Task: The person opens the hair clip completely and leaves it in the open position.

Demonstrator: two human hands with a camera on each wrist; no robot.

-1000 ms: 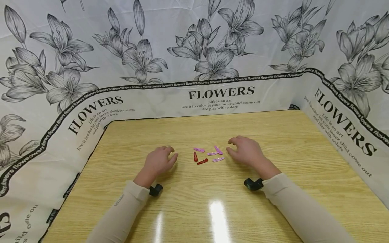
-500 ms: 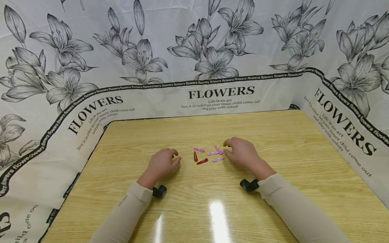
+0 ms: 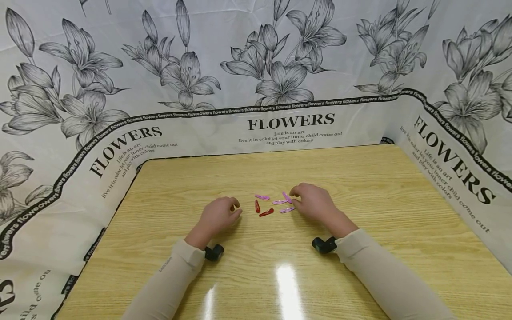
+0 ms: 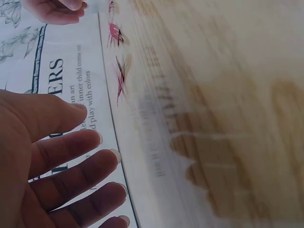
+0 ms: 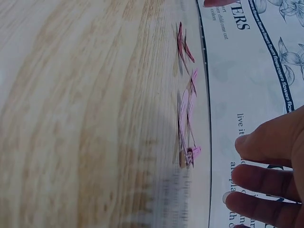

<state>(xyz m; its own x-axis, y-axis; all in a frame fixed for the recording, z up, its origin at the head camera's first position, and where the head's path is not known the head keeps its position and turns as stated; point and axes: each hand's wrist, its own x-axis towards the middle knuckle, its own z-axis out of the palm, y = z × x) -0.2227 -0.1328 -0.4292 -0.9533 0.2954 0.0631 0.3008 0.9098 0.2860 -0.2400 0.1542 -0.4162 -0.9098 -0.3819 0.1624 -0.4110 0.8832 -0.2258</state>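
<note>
Several pink and two red snap hair clips lie in a loose group on the wooden table. One red clip (image 3: 258, 206) points away from me, and the other red clip (image 3: 266, 212) slants beside it. A pink clip (image 3: 262, 197) lies behind them; another pink clip (image 3: 286, 210) is at the right. My left hand (image 3: 219, 217) hovers left of the group, fingers spread and relaxed in the left wrist view, nothing in them. My right hand (image 3: 314, 204) is at the group's right edge, its fingertips overlapping the nearest pink clips in the head view; its loose fingers hold nothing in the right wrist view.
The wooden table (image 3: 256, 266) stretches out around the clips. White cloth (image 3: 200, 133) printed with flowers and lettering stands along its back and both sides. A black wrist camera (image 3: 215, 253) sits under my left wrist, and another wrist camera (image 3: 324, 245) under my right.
Both hands have drifted inward toward the clips, the left one to the right and the right one to the left. The clips lie where they were.
</note>
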